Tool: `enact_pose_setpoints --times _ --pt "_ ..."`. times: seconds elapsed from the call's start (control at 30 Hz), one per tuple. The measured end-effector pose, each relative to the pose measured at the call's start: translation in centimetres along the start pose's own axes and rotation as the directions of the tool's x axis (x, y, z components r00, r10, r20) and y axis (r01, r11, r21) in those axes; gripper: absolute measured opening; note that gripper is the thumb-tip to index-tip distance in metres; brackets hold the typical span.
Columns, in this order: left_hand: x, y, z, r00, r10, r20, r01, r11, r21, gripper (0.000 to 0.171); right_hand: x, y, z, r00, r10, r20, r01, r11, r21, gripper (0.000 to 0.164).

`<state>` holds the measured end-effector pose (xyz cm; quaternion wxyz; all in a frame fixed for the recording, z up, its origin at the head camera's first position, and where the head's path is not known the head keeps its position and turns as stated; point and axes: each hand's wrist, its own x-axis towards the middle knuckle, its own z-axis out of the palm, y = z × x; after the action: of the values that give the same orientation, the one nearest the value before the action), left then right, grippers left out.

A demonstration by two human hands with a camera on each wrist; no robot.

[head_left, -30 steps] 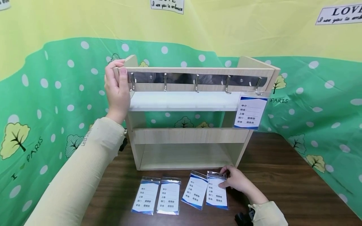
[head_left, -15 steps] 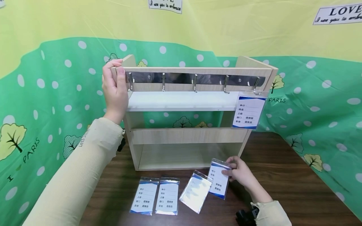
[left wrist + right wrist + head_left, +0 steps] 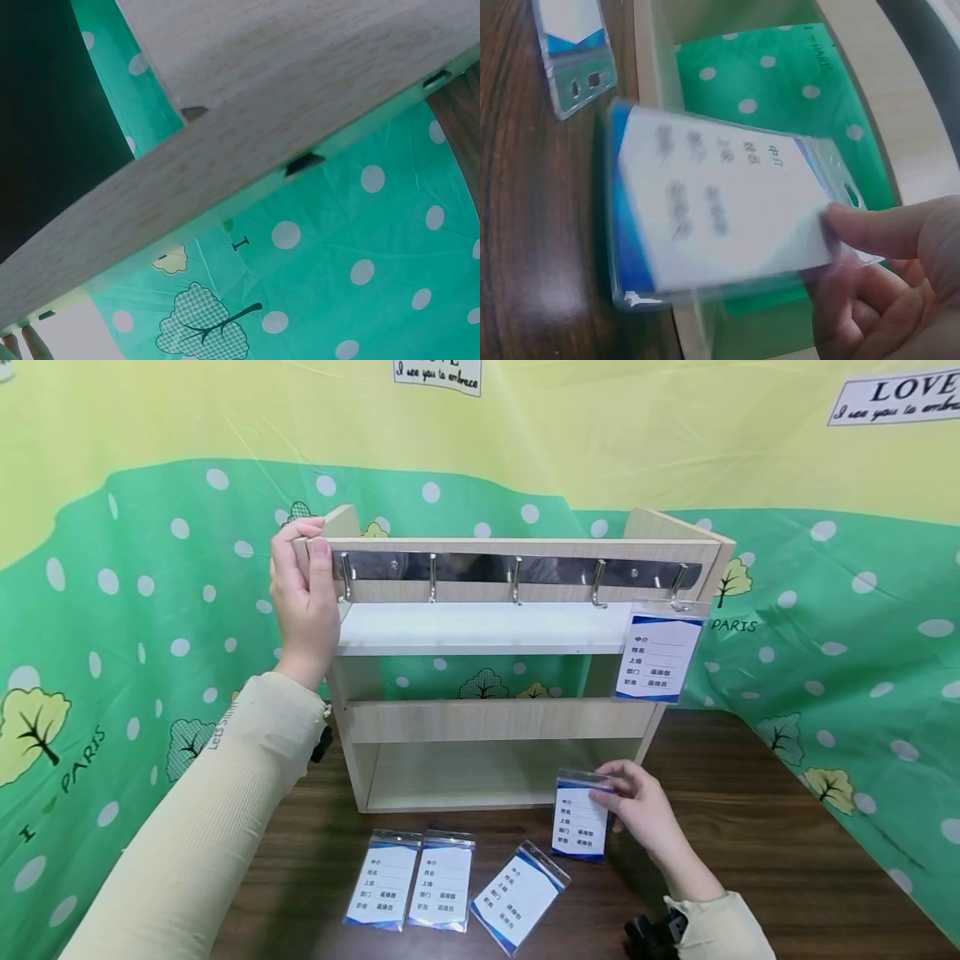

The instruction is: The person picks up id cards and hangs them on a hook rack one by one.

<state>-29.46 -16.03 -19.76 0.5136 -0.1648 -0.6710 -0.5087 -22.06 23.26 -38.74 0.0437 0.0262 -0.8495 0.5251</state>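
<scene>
My left hand [image 3: 306, 597] grips the upper left corner of a pale wooden rack [image 3: 502, 720], thumb on its front face. In the right wrist view, thumb and fingers of my right hand [image 3: 889, 262] pinch a badge holder [image 3: 712, 202] near its slotted top edge. It is a clear sleeve with a white and blue printed card, held above the table before the rack's lower right. Another badge holder [image 3: 660, 657] hangs from the rightmost hook [image 3: 678, 587]. Three more lie on the table: a left one [image 3: 383, 881], a middle one [image 3: 442, 881] and a tilted one [image 3: 521, 897].
A shiny metal strip [image 3: 480, 567] with several hooks runs across the rack's top board. Below it are a white shelf [image 3: 483, 629] and a lower compartment. The rack stands on a dark wooden table [image 3: 787, 860], with a green and yellow printed cloth [image 3: 847, 610] behind.
My right hand has lifted a badge holder off the table and moved it up toward the rack. The neighbouring badge holder has shifted and turned clockwise. My left hand keeps its grip.
</scene>
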Motion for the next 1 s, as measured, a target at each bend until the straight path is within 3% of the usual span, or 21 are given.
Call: enact_pose_setpoints --times 0.23,0.57,1.0 --pt "-0.1 -0.2 0.1 1.0 -0.001 -0.002 0.001 1.0 0.0 0.033 -0.7 -1.1 -0.4 0.994 -0.081 -0.069 0.087 0.992 0.096 0.024" --pt "0.0 -0.1 0.3 1.0 0.005 0.001 -0.005 1.0 -0.001 0.034 -1.7 -3.8 -0.9 0.986 -0.065 -0.156 0.088 0.986 0.145 0.031" --pt "0.0 -0.2 0.2 1.0 0.001 -0.01 -0.002 1.0 -0.007 0.032 -1.4 -5.9 -1.8 0.982 -0.129 -0.141 0.145 0.983 0.111 0.033"
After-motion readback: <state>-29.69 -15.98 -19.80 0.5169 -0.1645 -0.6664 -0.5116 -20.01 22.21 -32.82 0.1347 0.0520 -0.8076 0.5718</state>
